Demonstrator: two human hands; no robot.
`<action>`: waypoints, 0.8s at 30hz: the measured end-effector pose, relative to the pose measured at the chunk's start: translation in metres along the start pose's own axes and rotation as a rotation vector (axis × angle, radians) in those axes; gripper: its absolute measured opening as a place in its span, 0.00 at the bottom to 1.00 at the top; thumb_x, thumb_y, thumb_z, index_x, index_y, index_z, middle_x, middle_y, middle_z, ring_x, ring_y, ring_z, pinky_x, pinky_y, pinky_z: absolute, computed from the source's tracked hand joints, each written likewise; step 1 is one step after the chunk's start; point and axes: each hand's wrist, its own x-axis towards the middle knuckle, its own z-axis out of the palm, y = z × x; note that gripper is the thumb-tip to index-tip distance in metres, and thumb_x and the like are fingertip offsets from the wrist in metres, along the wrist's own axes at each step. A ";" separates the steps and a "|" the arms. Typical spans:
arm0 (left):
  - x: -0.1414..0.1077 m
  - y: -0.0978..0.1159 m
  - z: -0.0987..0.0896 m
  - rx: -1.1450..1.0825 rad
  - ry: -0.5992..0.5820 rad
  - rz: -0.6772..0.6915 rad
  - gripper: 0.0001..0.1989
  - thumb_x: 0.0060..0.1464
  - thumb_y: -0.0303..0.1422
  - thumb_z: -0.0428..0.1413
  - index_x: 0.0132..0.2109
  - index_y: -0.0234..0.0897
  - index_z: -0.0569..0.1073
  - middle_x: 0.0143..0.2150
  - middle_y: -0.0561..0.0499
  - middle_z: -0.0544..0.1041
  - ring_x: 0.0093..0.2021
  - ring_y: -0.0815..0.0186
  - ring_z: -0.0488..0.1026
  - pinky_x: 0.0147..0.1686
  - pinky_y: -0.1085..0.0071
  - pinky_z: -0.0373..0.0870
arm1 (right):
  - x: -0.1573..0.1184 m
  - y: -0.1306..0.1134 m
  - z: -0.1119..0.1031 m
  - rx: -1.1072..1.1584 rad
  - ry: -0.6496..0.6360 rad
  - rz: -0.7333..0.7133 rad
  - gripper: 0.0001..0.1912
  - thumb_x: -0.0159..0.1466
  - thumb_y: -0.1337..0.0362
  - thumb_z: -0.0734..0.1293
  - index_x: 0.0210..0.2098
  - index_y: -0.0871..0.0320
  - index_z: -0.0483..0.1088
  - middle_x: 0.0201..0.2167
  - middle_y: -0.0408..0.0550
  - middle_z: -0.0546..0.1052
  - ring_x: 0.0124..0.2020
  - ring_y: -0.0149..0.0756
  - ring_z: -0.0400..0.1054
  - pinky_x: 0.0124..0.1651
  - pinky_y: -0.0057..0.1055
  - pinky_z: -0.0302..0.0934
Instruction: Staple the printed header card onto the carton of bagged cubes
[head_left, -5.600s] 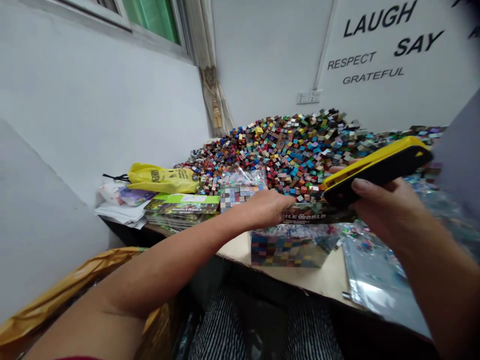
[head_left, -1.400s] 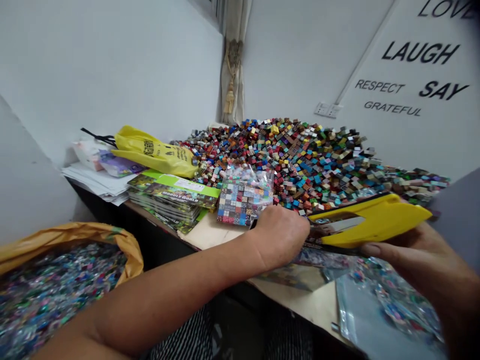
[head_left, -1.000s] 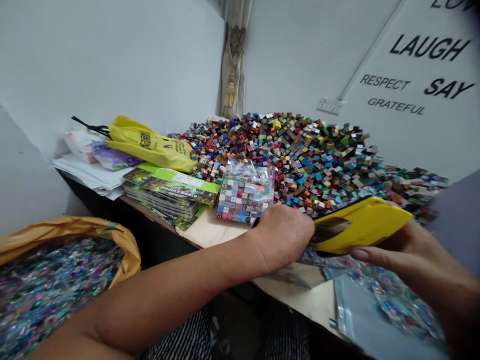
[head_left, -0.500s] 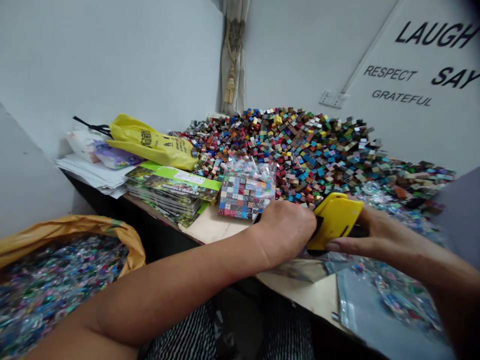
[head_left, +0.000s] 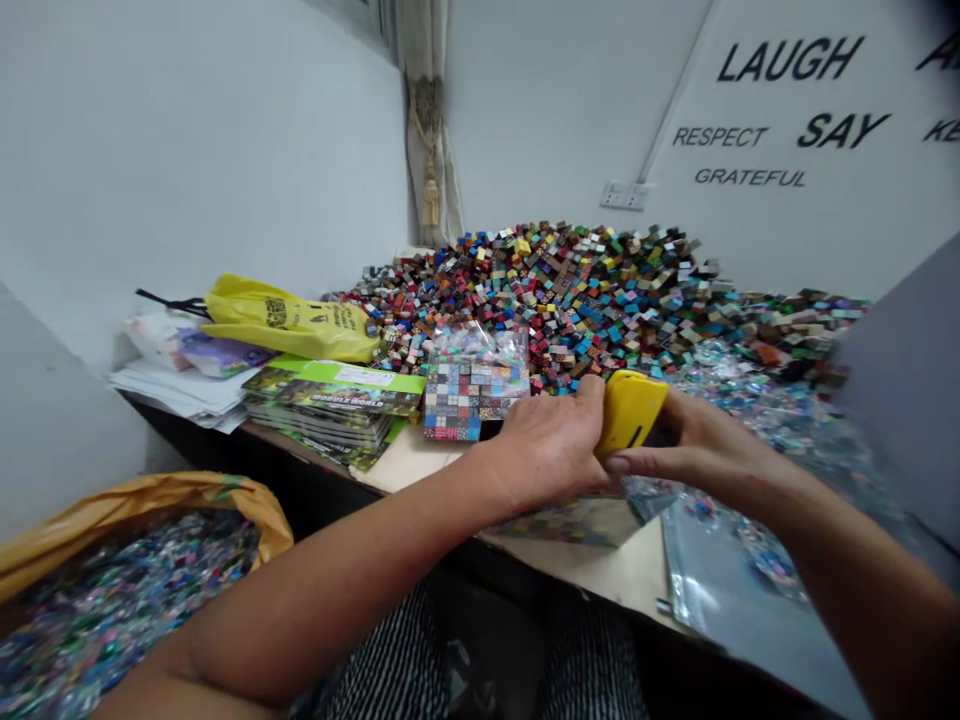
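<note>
The person's right hand holds a yellow handheld tool in a narrow, closed grip, its fingers curled beneath it, with the tool tilted just above a printed carton on the table. The person's left hand is curled over the carton's upper edge and touches the tool's left side (whether it clamps the carton or only rests there, the view does not settle). Just behind the left hand stands a clear plastic bag of small coloured cubes, and beyond it a large heap of loose cubes spreads over the far end of the table. To the left lie a stack of green printed packets, a yellow plastic bag and white papers. A silver foil bag lies on the table to the right, and an orange-yellow sack of shiny wrappers sits low at the left, below the table edge.
</note>
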 end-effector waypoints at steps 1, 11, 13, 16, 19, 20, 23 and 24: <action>0.001 0.002 0.003 0.020 0.013 -0.020 0.38 0.47 0.49 0.62 0.56 0.31 0.58 0.45 0.38 0.77 0.43 0.49 0.77 0.37 0.61 0.71 | 0.000 -0.001 -0.001 0.017 -0.026 -0.023 0.30 0.49 0.51 0.77 0.46 0.56 0.67 0.39 0.49 0.77 0.41 0.45 0.73 0.41 0.36 0.69; -0.005 0.010 0.008 0.097 0.090 -0.036 0.27 0.53 0.46 0.58 0.53 0.32 0.64 0.45 0.41 0.78 0.42 0.50 0.77 0.37 0.61 0.72 | -0.003 0.012 0.002 -0.038 0.154 -0.213 0.32 0.52 0.47 0.75 0.51 0.50 0.62 0.40 0.46 0.74 0.39 0.42 0.71 0.37 0.35 0.68; -0.006 0.011 0.010 0.114 0.108 -0.024 0.25 0.54 0.45 0.58 0.52 0.32 0.64 0.45 0.42 0.78 0.41 0.51 0.78 0.37 0.62 0.71 | -0.004 0.013 0.003 -0.052 0.179 -0.220 0.33 0.51 0.46 0.75 0.50 0.51 0.64 0.41 0.46 0.74 0.39 0.44 0.71 0.38 0.36 0.68; -0.006 0.010 0.014 0.125 0.131 -0.007 0.24 0.54 0.45 0.57 0.51 0.32 0.65 0.44 0.42 0.79 0.40 0.51 0.78 0.35 0.63 0.71 | -0.006 0.010 0.002 -0.070 0.211 -0.227 0.34 0.48 0.45 0.76 0.48 0.52 0.67 0.39 0.47 0.75 0.38 0.44 0.71 0.37 0.36 0.67; -0.005 0.007 0.018 0.151 0.161 0.021 0.22 0.56 0.44 0.55 0.51 0.33 0.65 0.44 0.42 0.78 0.40 0.52 0.77 0.34 0.62 0.70 | -0.006 0.008 0.002 -0.088 0.242 -0.246 0.32 0.46 0.44 0.76 0.44 0.53 0.69 0.34 0.46 0.75 0.34 0.42 0.70 0.34 0.35 0.66; -0.004 0.007 0.018 0.161 0.168 0.029 0.22 0.57 0.43 0.55 0.51 0.33 0.65 0.44 0.42 0.78 0.41 0.52 0.77 0.35 0.62 0.70 | -0.006 0.008 0.003 -0.097 0.252 -0.254 0.32 0.46 0.43 0.76 0.43 0.53 0.69 0.33 0.45 0.74 0.34 0.42 0.70 0.33 0.35 0.66; -0.003 0.004 0.018 0.160 0.152 0.039 0.23 0.57 0.45 0.56 0.51 0.33 0.65 0.46 0.43 0.78 0.42 0.53 0.77 0.36 0.62 0.70 | -0.005 0.010 0.006 -0.133 0.278 -0.270 0.31 0.47 0.43 0.76 0.43 0.54 0.69 0.33 0.45 0.74 0.34 0.42 0.70 0.33 0.35 0.66; -0.004 0.004 0.016 0.153 0.138 0.042 0.24 0.56 0.46 0.56 0.52 0.33 0.64 0.47 0.43 0.77 0.43 0.53 0.76 0.36 0.62 0.71 | -0.005 0.010 0.007 -0.136 0.278 -0.266 0.32 0.47 0.44 0.76 0.44 0.54 0.68 0.34 0.46 0.75 0.34 0.42 0.70 0.34 0.36 0.67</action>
